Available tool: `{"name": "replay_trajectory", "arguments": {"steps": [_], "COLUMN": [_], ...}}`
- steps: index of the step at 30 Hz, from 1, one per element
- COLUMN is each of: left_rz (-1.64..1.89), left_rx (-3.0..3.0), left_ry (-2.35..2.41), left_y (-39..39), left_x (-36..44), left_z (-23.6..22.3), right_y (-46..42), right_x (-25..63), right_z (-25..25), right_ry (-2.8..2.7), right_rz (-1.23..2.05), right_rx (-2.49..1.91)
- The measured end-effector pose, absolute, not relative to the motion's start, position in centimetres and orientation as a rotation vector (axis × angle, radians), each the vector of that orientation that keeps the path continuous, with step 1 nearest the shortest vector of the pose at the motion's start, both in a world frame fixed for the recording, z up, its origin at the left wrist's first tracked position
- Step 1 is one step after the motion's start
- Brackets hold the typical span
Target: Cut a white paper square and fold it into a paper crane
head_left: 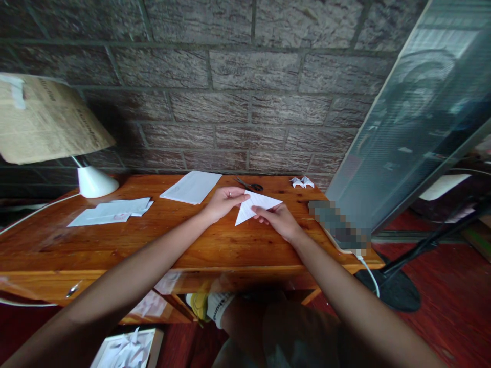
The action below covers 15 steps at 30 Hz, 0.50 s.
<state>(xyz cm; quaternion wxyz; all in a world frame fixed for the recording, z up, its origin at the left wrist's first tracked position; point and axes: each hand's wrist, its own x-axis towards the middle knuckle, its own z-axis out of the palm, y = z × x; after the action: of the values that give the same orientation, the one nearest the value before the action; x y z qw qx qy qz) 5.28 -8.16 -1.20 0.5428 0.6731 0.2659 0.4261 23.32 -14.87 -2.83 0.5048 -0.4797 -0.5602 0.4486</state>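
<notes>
A white sheet of paper (256,203), folded into a triangle, is held up over the wooden desk between both hands. My left hand (226,202) pinches its upper left edge, thumb on top. Over its lower right part, my right hand (276,219) lays the thumb on the face, with the fingers curled behind and partly hidden. One point of the triangle aims down toward me and another to the right. Just behind the paper lies a pair of dark scissors (251,186). Two small folded paper pieces (302,182) stand at the desk's back right.
On the desk (161,250) are a paper stack (192,187), loose papers (111,212) and a white lamp (94,181) with a brown shade. A blurred-out device (337,225) with a white cable lies at right. Below left sits a box of papers (128,350).
</notes>
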Motion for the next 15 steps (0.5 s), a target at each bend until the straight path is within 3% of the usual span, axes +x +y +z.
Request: {"name": "replay_trajectory", "arguments": {"steps": [15], "left_rz": [0.883], "left_rx": [1.565], "left_ry": [0.668], "left_y": [-8.2], "left_x": [5.3], "left_z": [-1.3], "right_y": [-14.7], "right_x": [26.0], "right_z": [-2.0], "right_ry": [-1.156], "right_rz": [1.218], "right_rx": [-1.080]}}
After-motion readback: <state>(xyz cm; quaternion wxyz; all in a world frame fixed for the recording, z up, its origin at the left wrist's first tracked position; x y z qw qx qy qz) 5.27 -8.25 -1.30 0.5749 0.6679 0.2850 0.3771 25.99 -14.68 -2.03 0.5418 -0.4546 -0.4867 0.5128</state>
